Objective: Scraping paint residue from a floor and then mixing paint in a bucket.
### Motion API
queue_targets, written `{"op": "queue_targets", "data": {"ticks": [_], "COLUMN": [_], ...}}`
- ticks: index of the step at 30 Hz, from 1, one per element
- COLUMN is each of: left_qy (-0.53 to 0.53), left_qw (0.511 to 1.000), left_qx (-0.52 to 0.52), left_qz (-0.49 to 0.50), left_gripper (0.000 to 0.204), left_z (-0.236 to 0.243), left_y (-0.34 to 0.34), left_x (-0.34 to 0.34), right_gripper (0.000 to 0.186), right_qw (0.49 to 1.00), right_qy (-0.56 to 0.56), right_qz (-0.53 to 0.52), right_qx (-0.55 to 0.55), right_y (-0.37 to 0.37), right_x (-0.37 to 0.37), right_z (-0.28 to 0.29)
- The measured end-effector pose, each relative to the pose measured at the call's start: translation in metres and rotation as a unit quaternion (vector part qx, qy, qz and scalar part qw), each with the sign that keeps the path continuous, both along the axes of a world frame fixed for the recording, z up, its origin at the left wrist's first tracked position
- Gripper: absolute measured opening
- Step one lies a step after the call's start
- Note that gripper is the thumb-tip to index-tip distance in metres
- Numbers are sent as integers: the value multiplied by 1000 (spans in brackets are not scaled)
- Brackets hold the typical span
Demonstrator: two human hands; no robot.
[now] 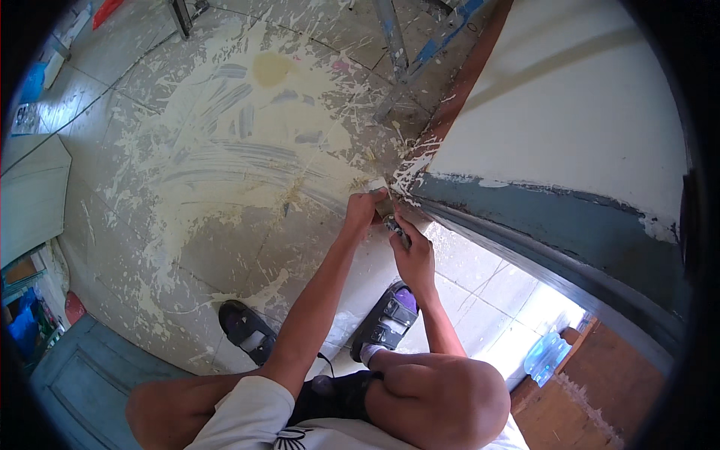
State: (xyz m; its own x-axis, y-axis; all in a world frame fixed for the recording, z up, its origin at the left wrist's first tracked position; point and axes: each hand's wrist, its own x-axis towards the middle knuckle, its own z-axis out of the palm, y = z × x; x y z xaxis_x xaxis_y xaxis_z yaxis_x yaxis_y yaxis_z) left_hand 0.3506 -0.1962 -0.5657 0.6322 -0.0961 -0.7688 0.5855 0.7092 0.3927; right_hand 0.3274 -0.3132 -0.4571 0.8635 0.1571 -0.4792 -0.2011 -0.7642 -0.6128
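Knees [420,390] and a white shirt fill the bottom of the view; the person squats in dark sandals [386,321] on a tiled floor [150,247] smeared with pale filler. Both forearms reach forward to the foot of a wall.

The right hand [414,255] is clenched around the handle of a scraper [396,227], a small dark tool whose blade end points toward the wall base. The left hand [364,211] is closed on a pale lump or blade [376,184] at its fingertips; what exactly it is cannot be told. The two hands sit just beside each other, almost touching.

The scraper looks light and stiff, with a thin blade likely to flex a little; the handle is the place to grip it, since wet filler would probably make the blade slippery.

Just past the hands runs a grey skirting band [540,206] under a cream wall [570,97], with splashes at the corner. Farther off stand blue ladder legs [420,45]. A blue door panel [82,375] lies near left, and a plastic bottle [546,356] lies to the right.
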Motion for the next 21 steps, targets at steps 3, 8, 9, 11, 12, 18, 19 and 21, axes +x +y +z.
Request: {"op": "queue_targets", "data": {"ticks": [3, 8, 9, 11, 12, 18, 19, 21], "left_qy": [46, 20, 0, -6, 11, 58, 54, 55], "left_qw": [993, 995, 999, 1000, 999, 996, 994, 996], "left_qx": [100, 91, 45, 21, -8, -23, -62, 3], "left_qz": [-38, -28, 8, 15, 42, 69, 76, 73], "left_gripper": [22, 19, 18, 18, 19, 22, 22, 24], "left_z": [-2, -25, -28, -1, -1, 1, 1, 7], "left_y": [-6, 1, 4, -2, -4, -8, -5, -11], "left_x": [-22, -8, 1, 5, -7, -40, -45, -58], "right_gripper": [38, 36, 36, 34, 34, 33, 33, 34], "right_qw": [1000, 999, 999, 996, 996, 997, 997, 997], "right_qy": [1, -24, -25, -69, -68, -34, -27, 22], "right_qz": [16, 14, 13, 46, 51, 68, 69, 69], "right_qx": [4, 18, 16, -21, -11, -34, -34, -40], "right_y": [-2, 2, 3, 1, 4, -1, 2, 6], "right_x": [-13, 2, 5, 9, 7, -13, -11, -13], "right_z": [0, -5, -3, -6, 0, 14, 17, 18]}}
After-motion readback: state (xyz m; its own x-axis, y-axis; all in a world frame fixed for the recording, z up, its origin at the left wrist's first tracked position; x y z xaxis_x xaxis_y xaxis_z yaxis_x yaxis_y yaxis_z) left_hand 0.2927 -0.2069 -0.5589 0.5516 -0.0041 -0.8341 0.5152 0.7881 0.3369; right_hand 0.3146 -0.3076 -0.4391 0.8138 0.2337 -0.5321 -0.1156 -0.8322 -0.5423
